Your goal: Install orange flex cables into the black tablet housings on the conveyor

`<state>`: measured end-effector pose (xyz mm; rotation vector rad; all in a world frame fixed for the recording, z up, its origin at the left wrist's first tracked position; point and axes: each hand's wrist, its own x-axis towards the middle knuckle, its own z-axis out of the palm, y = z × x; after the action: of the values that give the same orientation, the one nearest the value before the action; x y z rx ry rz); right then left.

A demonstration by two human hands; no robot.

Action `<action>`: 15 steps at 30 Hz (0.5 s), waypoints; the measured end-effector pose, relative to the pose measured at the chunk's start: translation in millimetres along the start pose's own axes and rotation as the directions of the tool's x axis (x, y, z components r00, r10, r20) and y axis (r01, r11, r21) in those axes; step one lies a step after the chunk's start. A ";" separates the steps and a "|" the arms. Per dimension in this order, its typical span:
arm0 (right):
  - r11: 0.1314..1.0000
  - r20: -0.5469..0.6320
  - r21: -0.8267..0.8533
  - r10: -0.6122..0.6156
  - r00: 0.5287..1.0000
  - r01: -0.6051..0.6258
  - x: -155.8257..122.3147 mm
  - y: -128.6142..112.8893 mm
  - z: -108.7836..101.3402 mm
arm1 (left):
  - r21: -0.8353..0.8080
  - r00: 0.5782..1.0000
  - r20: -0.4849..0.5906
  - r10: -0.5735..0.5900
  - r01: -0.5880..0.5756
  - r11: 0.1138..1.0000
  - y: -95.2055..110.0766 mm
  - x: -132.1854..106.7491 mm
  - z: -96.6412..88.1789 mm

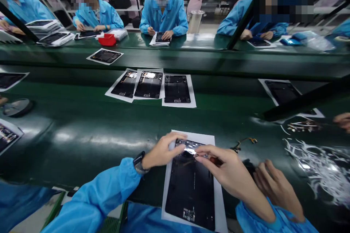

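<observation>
Black tablet panel [190, 193]: your left hand [161, 149] presses, fingers spread; your right hand [228, 167] pinches a tool [216, 160]; slip could tear foil [190, 151].

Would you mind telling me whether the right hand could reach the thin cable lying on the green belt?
Probably yes: the thin cable lies just beyond the right hand on the green belt, with nothing between them.
</observation>
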<state>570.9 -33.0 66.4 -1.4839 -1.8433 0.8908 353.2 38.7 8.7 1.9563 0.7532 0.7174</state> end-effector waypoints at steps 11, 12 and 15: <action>0.991 -0.151 -0.071 -0.124 0.981 0.114 3.4 -0.1 9.0 | 0.223 0.968 -0.154 0.200 -0.164 0.961 3.6 -30.1 32.0; 0.991 -0.155 -0.071 -0.121 0.981 0.111 3.7 0.6 9.4 | 0.277 0.956 -0.146 0.253 -0.206 0.938 1.7 -32.6 32.0; 0.995 -0.150 -0.059 -0.094 0.984 0.086 3.3 2.2 9.4 | 0.319 0.943 -0.127 0.307 -0.254 0.913 4.3 -36.3 28.4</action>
<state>564.0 -30.6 59.2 -1.4464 -1.8170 0.6714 351.4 -5.0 -6.5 2.3315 0.7231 1.0084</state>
